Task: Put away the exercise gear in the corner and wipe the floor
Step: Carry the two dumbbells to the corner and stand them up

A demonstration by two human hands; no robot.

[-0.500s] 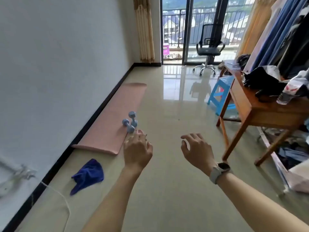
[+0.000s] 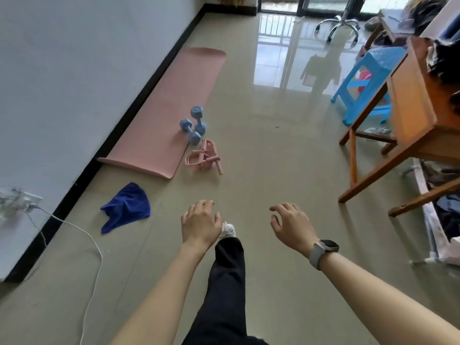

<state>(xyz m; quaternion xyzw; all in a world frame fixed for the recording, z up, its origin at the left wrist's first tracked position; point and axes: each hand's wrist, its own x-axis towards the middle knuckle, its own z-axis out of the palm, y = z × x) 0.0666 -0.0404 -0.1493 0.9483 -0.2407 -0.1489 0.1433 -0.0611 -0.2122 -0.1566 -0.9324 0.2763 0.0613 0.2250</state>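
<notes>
Pink foam exercise mat [image 2: 171,113] is seen unrolled along the wall, with two pale-blue dumbbells [image 2: 193,125] on its near corner, a pink pull-rope trainer [image 2: 204,158] just beside it and a crumpled dark-blue cloth [image 2: 127,206] on the tiles nearer the camera. The left hand [image 2: 200,224] and right hand [image 2: 291,226] are held out, fingers spread, empty. The approach step is judged under way; stooping to the mat's gear is called for next.

Open floor [image 2: 268,170] is lying right of the mat [image 2: 171,108], up to the desk [image 2: 408,113] legs. Dumbbells [image 2: 193,125] are sitting on the mat's near right edge, a pink band [image 2: 204,158] just beside it, a cloth [image 2: 127,207] near its front end.
</notes>
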